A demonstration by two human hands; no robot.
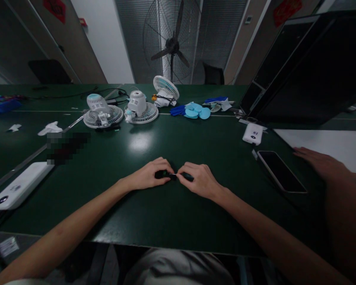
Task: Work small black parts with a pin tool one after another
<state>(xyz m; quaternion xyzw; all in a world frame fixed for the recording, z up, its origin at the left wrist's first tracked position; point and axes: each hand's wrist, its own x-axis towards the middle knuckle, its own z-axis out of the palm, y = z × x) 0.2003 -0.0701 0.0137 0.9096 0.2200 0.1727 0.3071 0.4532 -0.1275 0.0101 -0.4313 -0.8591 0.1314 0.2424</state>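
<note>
Near the middle of the dark green table [172, 217], my two hands meet in front of me. My left hand [148, 174] is closed around a small black part [160, 174], pinning it low at the tabletop. In my right hand [201, 180], the fingers pinch a small screwdriver [187, 176] with a dark handle. Its thin metal shaft points left and reaches the black part's right end. The exact contact of tip and part is too small to make out, and my fingers cover much of both.
Along the back stand several white desk fans [139, 109], blue gloves [178, 110] and light blue fan blades [197, 111]. A phone [281, 171] and white power bank [253, 133] lie right, near another person's hand [326, 162] and a white sheet [323, 144]. Another white device [20, 186] lies left.
</note>
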